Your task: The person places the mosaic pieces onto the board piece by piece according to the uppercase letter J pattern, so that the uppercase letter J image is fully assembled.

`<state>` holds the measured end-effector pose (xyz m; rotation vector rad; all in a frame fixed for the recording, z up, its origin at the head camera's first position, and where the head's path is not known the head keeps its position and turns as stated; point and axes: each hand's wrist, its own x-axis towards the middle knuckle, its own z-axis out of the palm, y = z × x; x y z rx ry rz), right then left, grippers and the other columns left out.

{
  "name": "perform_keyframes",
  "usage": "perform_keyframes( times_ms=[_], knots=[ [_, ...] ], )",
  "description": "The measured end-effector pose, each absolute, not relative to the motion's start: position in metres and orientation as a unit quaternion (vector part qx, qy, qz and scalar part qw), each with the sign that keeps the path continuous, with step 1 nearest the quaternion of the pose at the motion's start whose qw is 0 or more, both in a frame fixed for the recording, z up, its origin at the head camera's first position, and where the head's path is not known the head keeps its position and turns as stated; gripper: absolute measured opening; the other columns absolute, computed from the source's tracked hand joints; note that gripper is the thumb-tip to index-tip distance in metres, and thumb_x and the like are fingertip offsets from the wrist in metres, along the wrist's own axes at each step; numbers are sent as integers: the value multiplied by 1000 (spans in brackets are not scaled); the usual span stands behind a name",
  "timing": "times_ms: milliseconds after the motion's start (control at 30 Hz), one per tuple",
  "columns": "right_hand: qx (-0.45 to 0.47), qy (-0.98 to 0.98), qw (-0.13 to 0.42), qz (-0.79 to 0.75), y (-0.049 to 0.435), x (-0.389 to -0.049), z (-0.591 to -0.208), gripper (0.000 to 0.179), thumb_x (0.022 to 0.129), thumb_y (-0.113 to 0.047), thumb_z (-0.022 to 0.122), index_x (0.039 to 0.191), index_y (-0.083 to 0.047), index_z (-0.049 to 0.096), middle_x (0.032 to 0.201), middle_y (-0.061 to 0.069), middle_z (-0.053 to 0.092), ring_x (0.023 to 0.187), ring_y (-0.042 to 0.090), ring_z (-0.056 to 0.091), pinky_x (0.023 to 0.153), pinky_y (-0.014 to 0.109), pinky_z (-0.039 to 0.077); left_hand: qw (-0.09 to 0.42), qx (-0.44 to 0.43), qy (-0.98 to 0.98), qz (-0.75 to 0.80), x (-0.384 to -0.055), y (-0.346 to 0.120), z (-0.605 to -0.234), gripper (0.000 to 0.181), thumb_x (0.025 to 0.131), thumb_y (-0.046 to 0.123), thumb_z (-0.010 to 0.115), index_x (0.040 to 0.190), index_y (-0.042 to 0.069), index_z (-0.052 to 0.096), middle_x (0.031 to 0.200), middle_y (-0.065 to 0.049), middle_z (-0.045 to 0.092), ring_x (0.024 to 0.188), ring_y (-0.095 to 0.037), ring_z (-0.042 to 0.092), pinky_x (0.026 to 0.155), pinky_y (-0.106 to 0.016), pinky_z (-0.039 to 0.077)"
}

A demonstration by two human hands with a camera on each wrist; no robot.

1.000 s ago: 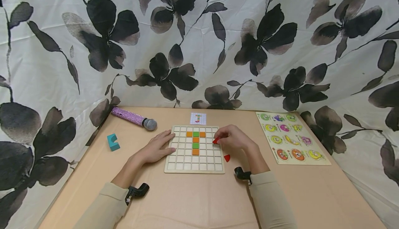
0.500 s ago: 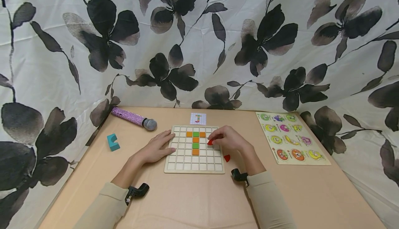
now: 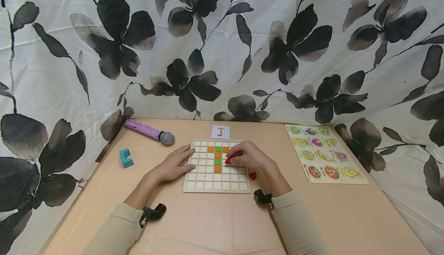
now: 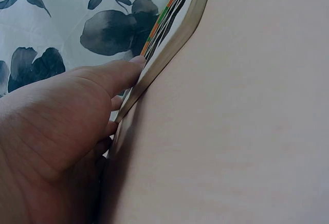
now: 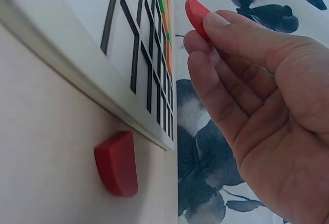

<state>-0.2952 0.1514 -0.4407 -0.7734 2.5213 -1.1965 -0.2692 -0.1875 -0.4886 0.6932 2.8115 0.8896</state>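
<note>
A pale grid board with square cells lies on the table, with several orange and green tiles forming a T shape in it. My left hand rests at its left edge, fingers extended; in the left wrist view the thumb touches the rim. My right hand is over the right half of the board and pinches a red curved-edge block between thumb and fingertips, beside the tile column. A second red block, with one rounded side, lies on the table near the board's right edge.
A small printed grid card lies behind the board. At the left are a glittery purple microphone and a teal notched block. A sheet of fruit pictures lies at the right. Flowered fabric hangs behind the table.
My right hand has moved left over the board with the red block, from near its right edge to beside the tile column. The left hand has stayed still.
</note>
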Motion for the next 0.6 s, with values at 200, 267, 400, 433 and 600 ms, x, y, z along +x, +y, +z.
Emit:
perform_keyframes(
  times_ms=[200, 267, 400, 433, 600],
  knots=[
    [-287, 861, 120, -402, 145, -294, -443, 16, 91, -8, 80, 107, -11, 83, 97, -6, 78, 93, 21, 63, 80, 31, 55, 55, 228, 926, 295, -269, -187, -489, 72, 103, 42, 63, 161, 6, 39, 172, -21, 23, 160, -44, 16, 127, -67, 14],
    [-301, 859, 118, -398, 142, -294, -444, 16, 91, -8, 80, 107, -10, 83, 98, -7, 79, 95, 19, 64, 82, 30, 56, 55, 228, 927, 294, -269, -188, -489, 73, 103, 43, 63, 161, 6, 39, 172, -21, 22, 160, -44, 16, 127, -66, 14],
    [-315, 858, 124, -387, 137, -294, -446, 17, 91, -9, 81, 107, -8, 83, 99, -7, 79, 98, 18, 65, 85, 26, 57, 55, 228, 927, 294, -269, -188, -489, 73, 102, 42, 64, 161, 6, 39, 172, -22, 22, 159, -45, 16, 127, -66, 14],
    [-314, 858, 128, -385, 135, -294, -446, 16, 91, -9, 81, 107, -9, 83, 99, -7, 79, 98, 18, 65, 85, 26, 56, 56, 228, 927, 293, -269, -188, -489, 73, 102, 42, 64, 161, 6, 39, 172, -21, 22, 160, -44, 16, 127, -66, 14],
    [-310, 863, 142, -372, 130, -292, -446, 15, 91, -9, 80, 106, -10, 82, 99, -6, 78, 98, 17, 64, 84, 26, 56, 60, 226, 926, 296, -269, -188, -488, 73, 102, 41, 65, 161, 7, 38, 172, -20, 21, 160, -43, 15, 128, -65, 14]
  ],
)
